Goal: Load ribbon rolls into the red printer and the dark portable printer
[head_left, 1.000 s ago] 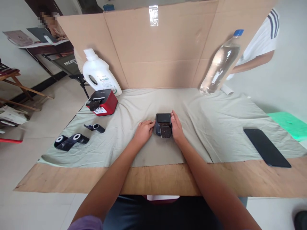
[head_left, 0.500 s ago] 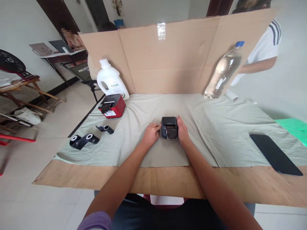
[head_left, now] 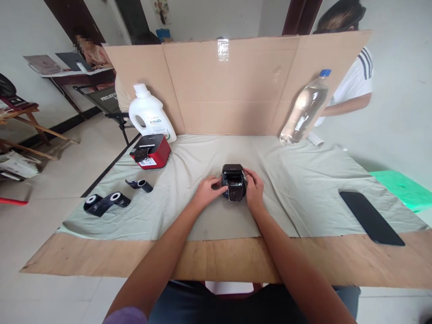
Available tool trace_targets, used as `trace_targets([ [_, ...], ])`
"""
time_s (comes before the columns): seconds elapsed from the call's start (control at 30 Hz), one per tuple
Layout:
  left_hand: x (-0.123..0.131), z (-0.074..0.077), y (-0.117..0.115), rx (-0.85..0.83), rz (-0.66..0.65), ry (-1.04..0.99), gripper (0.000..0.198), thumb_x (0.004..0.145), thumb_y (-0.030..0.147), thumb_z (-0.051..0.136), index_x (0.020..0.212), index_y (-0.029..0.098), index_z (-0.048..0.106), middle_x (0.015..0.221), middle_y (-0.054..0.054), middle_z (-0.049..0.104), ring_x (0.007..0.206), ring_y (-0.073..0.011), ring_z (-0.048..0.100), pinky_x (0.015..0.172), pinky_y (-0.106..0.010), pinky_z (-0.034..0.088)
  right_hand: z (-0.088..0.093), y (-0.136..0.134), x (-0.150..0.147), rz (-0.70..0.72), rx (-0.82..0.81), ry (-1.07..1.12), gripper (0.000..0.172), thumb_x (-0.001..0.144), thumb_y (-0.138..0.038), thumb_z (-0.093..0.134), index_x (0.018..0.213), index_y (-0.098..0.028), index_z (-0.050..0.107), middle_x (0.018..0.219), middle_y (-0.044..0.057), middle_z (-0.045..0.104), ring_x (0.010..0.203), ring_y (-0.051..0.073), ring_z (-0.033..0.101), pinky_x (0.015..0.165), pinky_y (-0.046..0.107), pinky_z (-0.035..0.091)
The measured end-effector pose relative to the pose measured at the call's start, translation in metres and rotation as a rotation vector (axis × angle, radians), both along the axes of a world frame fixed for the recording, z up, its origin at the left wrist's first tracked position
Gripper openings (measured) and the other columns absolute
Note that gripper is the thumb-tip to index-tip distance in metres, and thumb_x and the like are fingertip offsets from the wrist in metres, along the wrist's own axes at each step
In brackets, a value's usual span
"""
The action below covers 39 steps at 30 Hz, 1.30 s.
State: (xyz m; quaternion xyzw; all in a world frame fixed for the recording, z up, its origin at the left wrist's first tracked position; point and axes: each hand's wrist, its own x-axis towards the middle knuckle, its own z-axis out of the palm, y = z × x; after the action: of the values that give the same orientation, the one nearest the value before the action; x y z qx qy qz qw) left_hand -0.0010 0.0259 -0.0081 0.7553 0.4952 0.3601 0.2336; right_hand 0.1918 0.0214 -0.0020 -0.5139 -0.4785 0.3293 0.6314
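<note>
A small black label printer (head_left: 232,170) sits on the grey cloth in front of me, its lid tilted up. From its front hangs a dark glossy strip (head_left: 235,192). My left hand (head_left: 205,192) grips the printer's left side, thumb reaching to the front beside the strip. On the opposite side, my right hand (head_left: 254,188) is closed against the casing, fingers curled at the lid's right edge. To the left stands a red and black label printer (head_left: 158,153), also with a dark strip out front. Dark ribbon rolls (head_left: 107,204) and a smaller roll (head_left: 145,185) lie nearer me.
A cardboard screen (head_left: 229,90) closes off the back. Before it stand a white detergent jug (head_left: 151,114) and a clear bottle (head_left: 305,110). At right lie a black phone (head_left: 371,218) and a white tube (head_left: 315,139); a green stool (head_left: 401,186) is beyond. A person (head_left: 353,85) stands behind the screen.
The black printer's lid has tipped up, showing a gap beneath it. My left thumb has come round to the front, and my right fingers have curled. The view has shifted slightly.
</note>
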Motion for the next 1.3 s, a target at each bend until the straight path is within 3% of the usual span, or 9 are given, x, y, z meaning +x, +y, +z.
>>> trace_targets([
  [0.13,0.001,0.002,0.001,-0.032,-0.013,-0.035,0.029,0.085,0.045,0.07,0.096,0.019,0.077,0.081,-0.002,0.064,0.075,-0.0164,0.061,0.075,-0.028,0.049,-0.005,0.009,0.003,0.15,-0.004,-0.062,0.052,0.089,-0.042,0.047,0.132,-0.018,0.062,0.142,0.01,0.061,0.134,0.024,0.055,0.116,0.041,0.039],
  [0.27,0.001,0.0,0.001,-0.044,0.005,-0.051,0.032,0.084,0.046,0.072,0.099,0.019,0.078,0.083,-0.002,0.066,0.076,-0.0168,0.062,0.077,-0.029,0.048,-0.009,0.014,0.006,0.198,-0.053,-0.211,0.058,0.091,-0.051,0.047,0.137,-0.019,0.059,0.15,0.01,0.054,0.141,0.025,0.048,0.121,0.044,0.033],
  [0.37,0.0,0.0,0.0,-0.028,0.012,-0.034,0.032,0.085,0.046,0.071,0.102,0.02,0.078,0.081,-0.002,0.066,0.076,-0.0166,0.061,0.076,-0.029,0.047,-0.006,0.013,0.009,0.188,-0.057,-0.274,0.055,0.092,-0.052,0.048,0.134,-0.019,0.062,0.144,0.011,0.06,0.132,0.026,0.056,0.116,0.045,0.039],
  [0.5,0.0,0.003,-0.002,-0.033,0.024,0.008,0.035,0.086,0.049,0.069,0.106,0.021,0.078,0.082,-0.002,0.068,0.081,-0.0179,0.063,0.081,-0.03,0.047,0.007,0.023,0.019,0.128,-0.052,-0.348,0.047,0.09,-0.047,0.051,0.123,-0.018,0.068,0.127,0.011,0.071,0.113,0.027,0.066,0.098,0.043,0.052],
  [0.7,0.002,0.005,-0.004,-0.066,0.053,0.028,0.044,0.086,0.052,0.069,0.118,0.022,0.075,0.09,-0.004,0.072,0.092,-0.0216,0.066,0.091,-0.034,0.047,0.045,0.061,0.023,0.207,-0.15,-0.997,0.021,0.081,-0.027,0.063,0.093,-0.023,0.08,0.106,0.011,0.072,0.111,0.029,0.059,0.104,0.045,0.041],
  [0.83,0.001,0.003,-0.004,-0.052,0.043,0.019,0.046,0.086,0.055,0.068,0.117,0.022,0.075,0.09,-0.005,0.072,0.094,-0.0231,0.067,0.091,-0.036,0.046,0.063,0.075,0.005,0.297,-0.382,-1.3,0.02,0.074,-0.026,0.075,0.092,-0.026,0.083,0.101,0.015,0.067,0.117,0.036,0.05,0.101,0.048,0.039],
  [0.97,0.001,0.0,-0.002,-0.056,0.044,0.015,0.046,0.085,0.058,0.068,0.114,0.023,0.076,0.089,-0.004,0.072,0.093,-0.0235,0.067,0.092,-0.037,0.046,0.061,0.077,-0.004,0.293,-0.525,-1.336,0.035,0.067,-0.03,0.082,0.102,-0.029,0.082,0.114,0.017,0.061,0.117,0.04,0.049,0.095,0.048,0.042],
  [1.13,0.002,0.0,-0.002,-0.066,0.049,0.008,0.048,0.085,0.057,0.069,0.118,0.023,0.075,0.088,-0.004,0.071,0.093,-0.0236,0.067,0.095,-0.038,0.045,0.05,0.077,0.0,0.305,-0.509,-1.296,0.038,0.068,-0.034,0.083,0.105,-0.028,0.081,0.111,0.017,0.062,0.114,0.04,0.051,0.093,0.049,0.044],
  [1.3,0.002,0.001,-0.003,-0.091,0.043,-0.026,0.048,0.085,0.055,0.07,0.117,0.021,0.075,0.09,-0.005,0.071,0.091,-0.0226,0.066,0.092,-0.035,0.047,0.059,0.073,-0.001,0.286,-0.509,-1.279,0.038,0.07,-0.031,0.081,0.108,-0.025,0.079,0.117,0.016,0.061,0.115,0.038,0.054,0.089,0.041,0.046],
])
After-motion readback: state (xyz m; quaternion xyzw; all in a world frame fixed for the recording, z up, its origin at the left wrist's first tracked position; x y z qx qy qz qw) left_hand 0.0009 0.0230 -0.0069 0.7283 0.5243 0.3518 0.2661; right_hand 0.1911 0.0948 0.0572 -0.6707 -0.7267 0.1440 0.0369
